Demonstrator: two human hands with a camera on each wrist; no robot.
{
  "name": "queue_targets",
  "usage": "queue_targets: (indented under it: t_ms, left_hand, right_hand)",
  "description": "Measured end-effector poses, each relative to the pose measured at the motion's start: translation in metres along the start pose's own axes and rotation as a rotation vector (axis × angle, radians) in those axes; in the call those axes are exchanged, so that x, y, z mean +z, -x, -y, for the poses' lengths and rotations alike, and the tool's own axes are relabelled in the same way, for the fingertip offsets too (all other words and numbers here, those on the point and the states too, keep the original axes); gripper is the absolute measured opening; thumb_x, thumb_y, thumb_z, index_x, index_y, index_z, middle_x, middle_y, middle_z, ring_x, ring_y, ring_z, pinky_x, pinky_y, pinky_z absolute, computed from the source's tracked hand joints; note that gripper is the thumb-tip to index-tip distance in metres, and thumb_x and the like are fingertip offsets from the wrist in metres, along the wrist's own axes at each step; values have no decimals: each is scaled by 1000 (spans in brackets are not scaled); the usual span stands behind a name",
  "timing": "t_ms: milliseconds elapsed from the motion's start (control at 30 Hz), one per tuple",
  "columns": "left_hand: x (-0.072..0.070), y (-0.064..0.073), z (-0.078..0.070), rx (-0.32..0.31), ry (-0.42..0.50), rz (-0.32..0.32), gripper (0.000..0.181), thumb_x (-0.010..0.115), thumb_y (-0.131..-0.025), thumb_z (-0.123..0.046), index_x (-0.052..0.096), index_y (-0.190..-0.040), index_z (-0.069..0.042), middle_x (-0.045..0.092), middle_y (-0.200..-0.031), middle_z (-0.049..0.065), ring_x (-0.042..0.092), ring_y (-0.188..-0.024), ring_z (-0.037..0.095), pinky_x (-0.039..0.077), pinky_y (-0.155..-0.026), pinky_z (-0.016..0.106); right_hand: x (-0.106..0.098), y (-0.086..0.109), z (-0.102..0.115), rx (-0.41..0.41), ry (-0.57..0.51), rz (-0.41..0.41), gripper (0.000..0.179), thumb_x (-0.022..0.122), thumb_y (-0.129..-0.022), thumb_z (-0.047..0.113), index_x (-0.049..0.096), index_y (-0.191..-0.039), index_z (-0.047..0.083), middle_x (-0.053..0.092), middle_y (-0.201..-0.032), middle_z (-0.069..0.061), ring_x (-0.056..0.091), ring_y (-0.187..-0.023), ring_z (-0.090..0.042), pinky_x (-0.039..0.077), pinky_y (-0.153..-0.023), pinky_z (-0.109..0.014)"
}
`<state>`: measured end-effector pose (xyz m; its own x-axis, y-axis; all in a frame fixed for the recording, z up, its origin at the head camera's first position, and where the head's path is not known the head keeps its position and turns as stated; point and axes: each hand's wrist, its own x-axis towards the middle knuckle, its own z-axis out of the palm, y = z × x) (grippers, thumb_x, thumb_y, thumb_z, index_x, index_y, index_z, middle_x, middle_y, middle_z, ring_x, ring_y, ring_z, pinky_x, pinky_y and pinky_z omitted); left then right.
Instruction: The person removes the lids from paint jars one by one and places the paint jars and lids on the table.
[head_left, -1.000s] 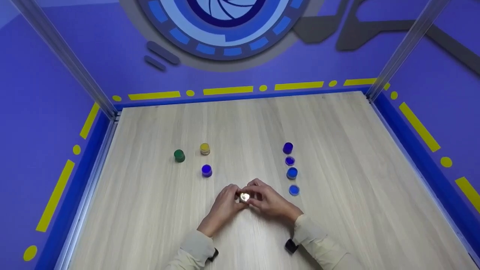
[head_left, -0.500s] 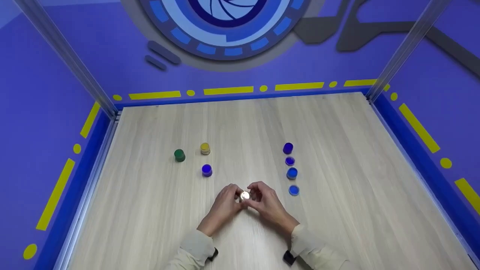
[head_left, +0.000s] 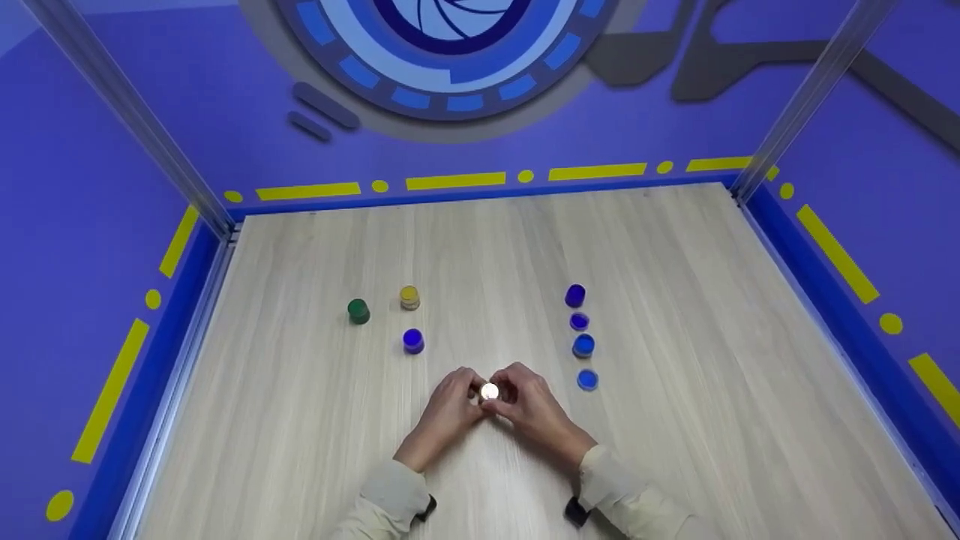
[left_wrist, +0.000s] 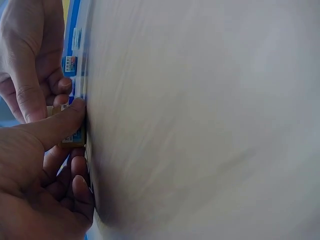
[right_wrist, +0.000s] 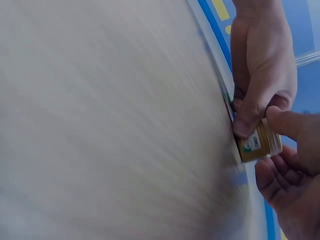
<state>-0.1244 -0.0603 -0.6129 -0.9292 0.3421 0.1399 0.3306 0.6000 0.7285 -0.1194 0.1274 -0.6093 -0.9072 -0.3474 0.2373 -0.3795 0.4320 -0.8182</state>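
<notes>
We're noting a small, squat gold jar (right_wrist: pixel 263 147) toward six o'clock of the wood-grained surface (head_left: pixel 487 255). Clear lid (right_wrist: pixel 275 143) is showing ridges; white-and-green label (right_wrist: pixel 251 143) is carrying print we're not making out. Left grip (head_left: pixel 450 401) is wrapping the body snugly, right grip (head_left: pixel 534 405) pinching the lid.

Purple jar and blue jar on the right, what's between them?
In the head view, a small purple disc, perhaps a lid, lies between them.

Sm gold jar (right_wrist: pixel 249 152), clear lid (right_wrist: pixel 275 145) on, label (right_wrist: pixel 252 142) on side, upright, near half of tbl (head_left: pixel 300 420)
</notes>
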Motion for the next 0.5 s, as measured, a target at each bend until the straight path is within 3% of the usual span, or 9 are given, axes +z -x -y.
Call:
queue_targets:
  t_ms: [200, 500]
  left_hand:
    - [-1, 1, -1, 18, 6, -18, 28, 88, -78, -8, 64, -93, -7, 58, -88, -1, 53, -83, 15, 45, -76, 31]
    - [-1, 0, -4, -51, -12, 19, 32, 90, -80, -17, 60, -91, -11, 57, -88, -4, 52, -83, 13, 44, -75, 31]
  right_hand:
    - [-13, -10, -8, -69, 6, 166, 22, 82, -90, 18, 72, -108, 9, 67, -104, -3, 60, -94, -13, 51, -81, -28]
    - [-28, -24, -15, -187, 23, 364, 27, 76, -93, 11, 71, -119, 9, 67, -116, 1, 61, -107, -15, 51, -93, -32]
